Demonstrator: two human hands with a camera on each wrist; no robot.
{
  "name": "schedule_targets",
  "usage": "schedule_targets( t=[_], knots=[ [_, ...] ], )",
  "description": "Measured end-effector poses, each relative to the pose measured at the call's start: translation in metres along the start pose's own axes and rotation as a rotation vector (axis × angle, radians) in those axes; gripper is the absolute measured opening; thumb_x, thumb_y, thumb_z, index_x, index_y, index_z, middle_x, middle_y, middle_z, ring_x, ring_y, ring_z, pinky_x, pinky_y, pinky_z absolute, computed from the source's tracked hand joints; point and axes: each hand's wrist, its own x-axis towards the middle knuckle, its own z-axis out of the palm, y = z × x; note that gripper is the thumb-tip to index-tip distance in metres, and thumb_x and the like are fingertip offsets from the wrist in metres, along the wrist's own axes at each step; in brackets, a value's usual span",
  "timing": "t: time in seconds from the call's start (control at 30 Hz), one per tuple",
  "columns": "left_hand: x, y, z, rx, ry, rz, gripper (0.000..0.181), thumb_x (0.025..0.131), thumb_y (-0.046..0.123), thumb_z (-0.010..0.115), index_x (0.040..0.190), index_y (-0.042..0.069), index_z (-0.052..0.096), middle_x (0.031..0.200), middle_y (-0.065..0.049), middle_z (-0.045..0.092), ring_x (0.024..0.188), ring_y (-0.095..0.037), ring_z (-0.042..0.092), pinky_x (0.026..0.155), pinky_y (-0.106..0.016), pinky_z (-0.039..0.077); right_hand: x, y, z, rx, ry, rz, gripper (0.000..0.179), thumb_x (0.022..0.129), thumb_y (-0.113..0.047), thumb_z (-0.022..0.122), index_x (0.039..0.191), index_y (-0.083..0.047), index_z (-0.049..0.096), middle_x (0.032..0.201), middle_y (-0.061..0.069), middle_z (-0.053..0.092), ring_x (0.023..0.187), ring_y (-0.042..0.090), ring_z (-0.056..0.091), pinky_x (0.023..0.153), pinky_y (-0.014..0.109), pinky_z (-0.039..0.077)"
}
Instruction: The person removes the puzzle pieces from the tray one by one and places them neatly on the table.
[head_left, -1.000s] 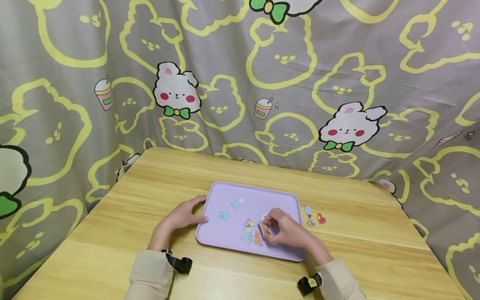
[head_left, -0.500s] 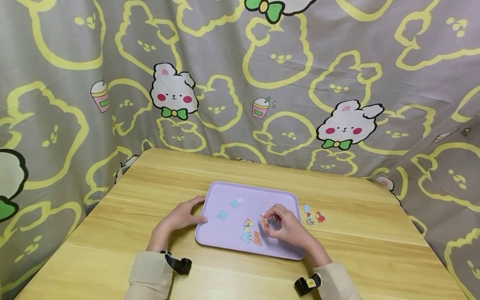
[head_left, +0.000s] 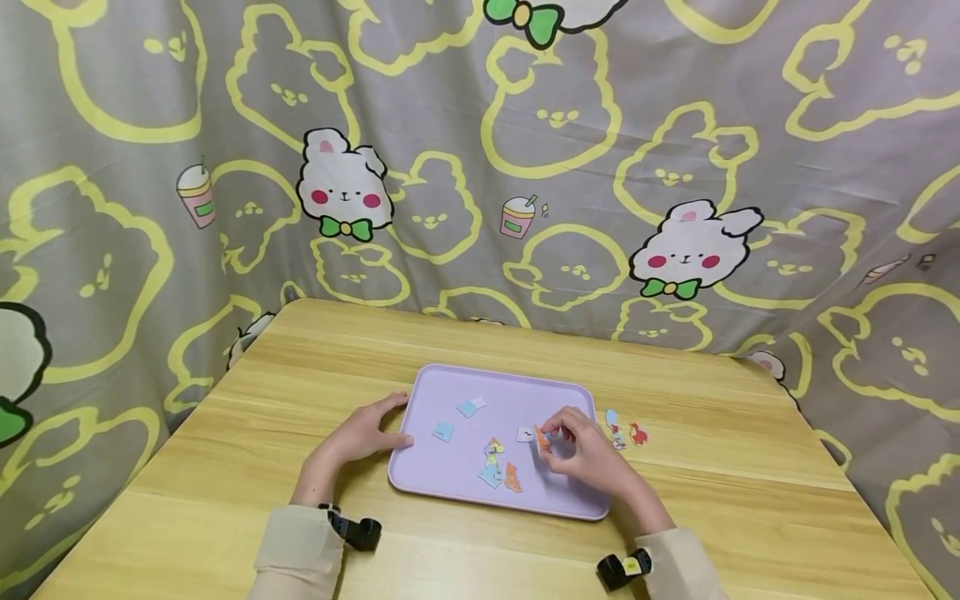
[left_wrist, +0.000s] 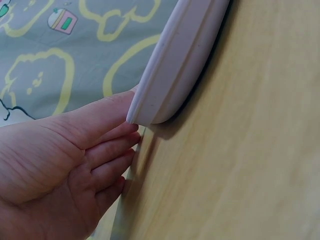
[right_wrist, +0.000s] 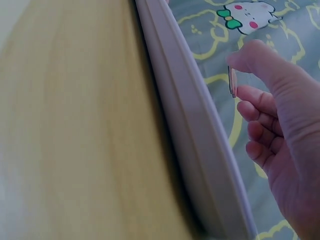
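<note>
My right hand (head_left: 590,454) pinches an orange puzzle piece (head_left: 542,440) between thumb and fingers, tilted up above the lilac tray (head_left: 517,393). In the right wrist view the held piece (right_wrist: 232,81) shows only as a thin edge. Just left of it on the tray lies a white piece (head_left: 525,434) with a dark mark. Another orange piece (head_left: 512,477) lies beside a joined strip of yellow and light-blue pieces (head_left: 491,469). My left hand (head_left: 365,429) rests at the tray's left rim, thumb touching the rim (left_wrist: 150,100) and the other fingers loosely extended.
Two light-blue pieces, one plain (head_left: 443,431) and one part white (head_left: 471,407), lie on the tray's left half. Right of the tray, on the wooden table (head_left: 735,467), are a red piece (head_left: 638,433) and a few blue-and-red pieces (head_left: 615,427). A patterned curtain (head_left: 450,100) hangs behind.
My right hand has lifted the orange piece and shifted it slightly right, uncovering the white piece on the tray. My left hand stays at the rim.
</note>
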Motion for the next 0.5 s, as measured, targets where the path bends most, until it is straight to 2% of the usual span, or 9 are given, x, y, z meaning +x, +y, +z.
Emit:
schedule_targets(
  t=[0.5],
  knots=[
    [-0.002,0.003,-0.002,0.003,-0.007,0.002,0.073,0.089,0.028,0.072,0.149,0.004,0.039,0.157,-0.024,0.032,0.146,-0.045,0.028,0.120,-0.060,0.026,-0.016,0.022,-0.024,-0.056,0.049,0.071,0.028,0.073,-0.005,0.081,0.093,-0.012,0.063,0.085,-0.001,0.059,0.075,0.012,0.049,0.062,0.022,0.045]
  ],
)
